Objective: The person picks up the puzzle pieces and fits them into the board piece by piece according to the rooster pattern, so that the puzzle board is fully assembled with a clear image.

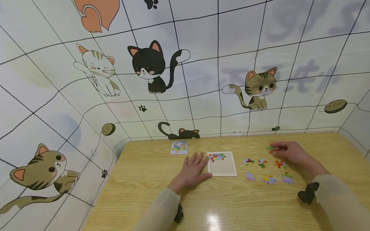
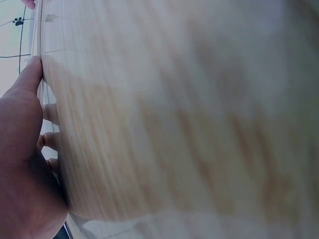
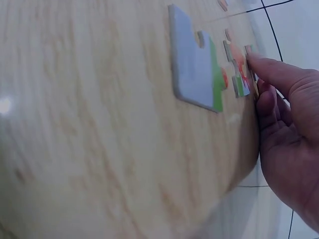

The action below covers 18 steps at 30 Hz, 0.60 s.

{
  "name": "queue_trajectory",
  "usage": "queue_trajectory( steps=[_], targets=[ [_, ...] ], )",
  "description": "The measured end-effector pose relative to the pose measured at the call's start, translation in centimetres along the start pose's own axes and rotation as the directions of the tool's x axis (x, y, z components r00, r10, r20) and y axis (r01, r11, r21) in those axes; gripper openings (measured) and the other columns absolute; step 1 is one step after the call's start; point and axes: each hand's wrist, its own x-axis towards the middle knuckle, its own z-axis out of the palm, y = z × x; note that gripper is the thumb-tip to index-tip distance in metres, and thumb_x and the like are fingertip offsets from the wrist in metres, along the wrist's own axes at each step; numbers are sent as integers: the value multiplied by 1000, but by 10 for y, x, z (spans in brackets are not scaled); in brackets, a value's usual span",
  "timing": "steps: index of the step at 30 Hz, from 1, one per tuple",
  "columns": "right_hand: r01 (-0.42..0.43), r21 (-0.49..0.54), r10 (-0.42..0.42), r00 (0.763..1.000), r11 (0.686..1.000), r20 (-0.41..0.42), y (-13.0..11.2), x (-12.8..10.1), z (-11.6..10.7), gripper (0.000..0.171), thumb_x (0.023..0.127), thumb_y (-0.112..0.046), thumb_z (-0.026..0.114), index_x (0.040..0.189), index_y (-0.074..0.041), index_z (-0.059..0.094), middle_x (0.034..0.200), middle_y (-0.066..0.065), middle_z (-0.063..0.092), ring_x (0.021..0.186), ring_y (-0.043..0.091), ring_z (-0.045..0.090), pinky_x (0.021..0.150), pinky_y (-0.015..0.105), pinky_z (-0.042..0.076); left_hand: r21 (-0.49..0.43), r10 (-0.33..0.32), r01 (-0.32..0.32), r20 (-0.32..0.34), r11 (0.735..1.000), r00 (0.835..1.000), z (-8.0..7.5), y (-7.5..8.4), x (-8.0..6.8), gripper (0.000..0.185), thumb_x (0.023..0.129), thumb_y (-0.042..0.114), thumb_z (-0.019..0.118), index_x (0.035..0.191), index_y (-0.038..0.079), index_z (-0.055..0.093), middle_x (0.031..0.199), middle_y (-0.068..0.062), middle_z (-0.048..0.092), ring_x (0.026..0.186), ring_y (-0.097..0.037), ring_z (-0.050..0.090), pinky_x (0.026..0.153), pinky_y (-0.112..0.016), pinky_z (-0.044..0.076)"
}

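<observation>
Fingers of your left hand point(image 1: 193, 171) lie straight and spread, flat on the wooden table point(image 1: 138, 179), thumb just touching the left edge of the puzzle tray point(image 1: 222, 168). Your right hand point(image 1: 292, 153) sits at the far right, fingertips curled onto a green-and-red puzzle piece point(image 1: 270, 149) lying on the table. Six loose pieces point(image 1: 267, 171) rest between tray and right wrist. A few joined pieces point(image 1: 216, 157) fill the tray's top-left corner. A picture card point(image 1: 179, 147) lies beyond your left hand.
</observation>
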Motion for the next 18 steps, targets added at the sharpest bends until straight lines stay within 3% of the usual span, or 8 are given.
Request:
queue_trajectory(
  steps=[8, 13, 18],
  targets=[
    [89, 45, -91, 995, 995, 37, 6, 4, 0, 43, 94, -16, 74, 126, 11, 64, 98, 7, 62, 82, 12, 51, 69, 28, 44, -13, 19, -19, -13, 1000, 1000, 4, -1, -1, 75, 103, 57, 49, 165, 20, 27, 171, -7, 13, 157, -33, 5, 120, -62, 3],
    [56, 69, -61, 996, 996, 72, 2, 6, 0, 41, 94, -16, 74, 124, 11, 63, 100, 8, 59, 85, 15, 49, 70, 28, 44, -23, 21, -21, -18, 1000, 1000, 6, -4, -1, 77, 102, 61, 48, 165, 22, 26, 172, -5, 12, 157, -32, 4, 121, -62, 2],
    [19, 57, -22, 999, 998, 37, -2, 3, -1, 43, 95, -16, 74, 124, 12, 59, 108, 17, 61, 91, 19, 55, 73, 28, 47, -12, 18, -18, -23, 1000, 1000, 8, -6, 2, 77, 102, 61, 48, 165, 24, 24, 172, -3, 10, 158, -30, 2, 121, -60, 0]
  ],
)
